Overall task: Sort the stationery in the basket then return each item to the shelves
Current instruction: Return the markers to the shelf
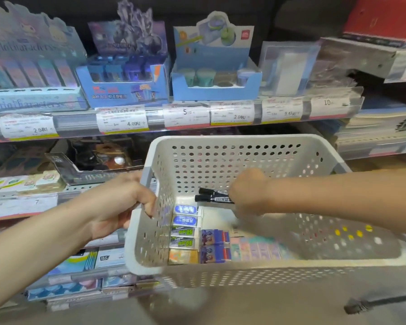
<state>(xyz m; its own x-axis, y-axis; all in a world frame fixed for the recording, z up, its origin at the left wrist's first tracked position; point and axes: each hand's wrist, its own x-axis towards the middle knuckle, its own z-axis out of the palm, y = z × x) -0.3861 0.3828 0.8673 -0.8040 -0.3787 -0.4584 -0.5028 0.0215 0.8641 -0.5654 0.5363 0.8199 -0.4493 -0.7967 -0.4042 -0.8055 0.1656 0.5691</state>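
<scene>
My left hand (124,202) grips the left rim of a white perforated basket (244,146) and holds it up in front of the shelves. My right hand (249,191) reaches down into the basket and grips two black markers (212,195) near the far wall. On the basket floor lie small blue-labelled erasers (185,215), green-labelled erasers (183,236), an orange eraser (182,256), purple boxed erasers (212,245) and a row of pastel erasers (258,249). The right fingers are blurred.
The upper shelf (155,118) carries a pastel eraser display (31,76), a blue sharpener box (124,83), a box of round sharpeners (213,78) and price tags. Lower shelves at left hold eraser packs (24,182). Notebook stacks (380,127) sit at right.
</scene>
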